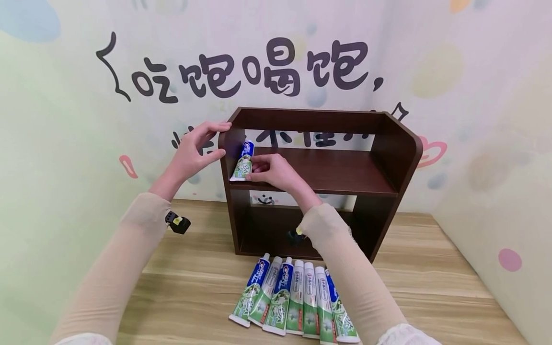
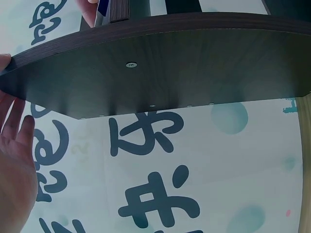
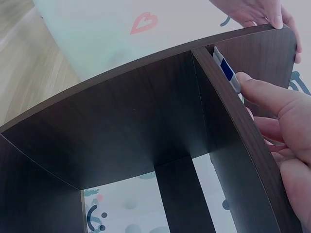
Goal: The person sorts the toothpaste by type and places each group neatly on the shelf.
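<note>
A blue, white and green toothpaste tube [image 1: 243,163] stands cap up on the upper level of a dark brown wooden shelf [image 1: 319,167], close against its left side panel. My right hand [image 1: 276,170] pinches this tube near its flat lower end, with the thumb [image 3: 265,92] at the front in the right wrist view. My left hand [image 1: 189,151] grips the upper front edge of the left panel. In the left wrist view, fingers [image 2: 14,119] lie along the panel's outer face, while a fingertip shows on the other side of the edge.
Several toothpaste tubes [image 1: 280,302], some blue and green, some white and green, lie in a fanned row on the wooden table [image 1: 185,278] before the shelf. My right forearm overlaps the rightmost one. A wall [image 1: 241,28] with large dark lettering rises behind the shelf.
</note>
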The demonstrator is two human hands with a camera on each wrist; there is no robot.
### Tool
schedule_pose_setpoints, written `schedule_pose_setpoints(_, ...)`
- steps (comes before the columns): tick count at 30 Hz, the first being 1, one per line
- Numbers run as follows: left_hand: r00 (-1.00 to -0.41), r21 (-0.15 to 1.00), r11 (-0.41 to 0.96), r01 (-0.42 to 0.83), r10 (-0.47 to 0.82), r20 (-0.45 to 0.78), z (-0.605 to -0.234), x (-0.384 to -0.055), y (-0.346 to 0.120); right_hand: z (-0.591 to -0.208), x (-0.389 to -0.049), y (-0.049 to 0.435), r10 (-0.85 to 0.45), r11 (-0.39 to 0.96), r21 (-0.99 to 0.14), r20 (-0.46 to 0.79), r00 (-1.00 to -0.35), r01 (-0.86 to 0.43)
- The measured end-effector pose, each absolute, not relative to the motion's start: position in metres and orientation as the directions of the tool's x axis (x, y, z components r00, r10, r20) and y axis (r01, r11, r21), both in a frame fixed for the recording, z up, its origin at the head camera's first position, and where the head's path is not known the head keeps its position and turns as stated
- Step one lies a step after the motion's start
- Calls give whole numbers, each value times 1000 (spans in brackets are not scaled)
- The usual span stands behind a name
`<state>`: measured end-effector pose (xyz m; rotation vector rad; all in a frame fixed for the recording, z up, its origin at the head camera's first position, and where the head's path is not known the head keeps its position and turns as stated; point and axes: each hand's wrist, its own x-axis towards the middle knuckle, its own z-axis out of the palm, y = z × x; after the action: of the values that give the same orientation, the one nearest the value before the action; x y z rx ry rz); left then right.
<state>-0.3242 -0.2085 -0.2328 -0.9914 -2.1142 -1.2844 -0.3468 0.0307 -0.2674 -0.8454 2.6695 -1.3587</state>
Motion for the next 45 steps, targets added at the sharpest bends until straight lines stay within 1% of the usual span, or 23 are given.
schedule_pose_setpoints(18, -624, 546, 304, 781, 342, 703, -233, -323, -210, -266, -343, 30, -480, 461, -764, 213, -851, -451)
schedule_pose_setpoints(29, -623, 546, 301, 782, 345, 702, -232, -321, -210, -266, -342, 27, -474, 498, -738, 208, -856, -456)
schedule_pose_setpoints(37, -627, 547, 308, 779, 353, 694, -231, -322, -208, -261, -338, 27, -469, 555, -663, 248, -848, -501)
schedule_pose_setpoints(45, -624, 538, 317, 781, 348, 700, -232, -324, -210, -256, -330, 29, -464, 582, -555, 373, -803, -594)
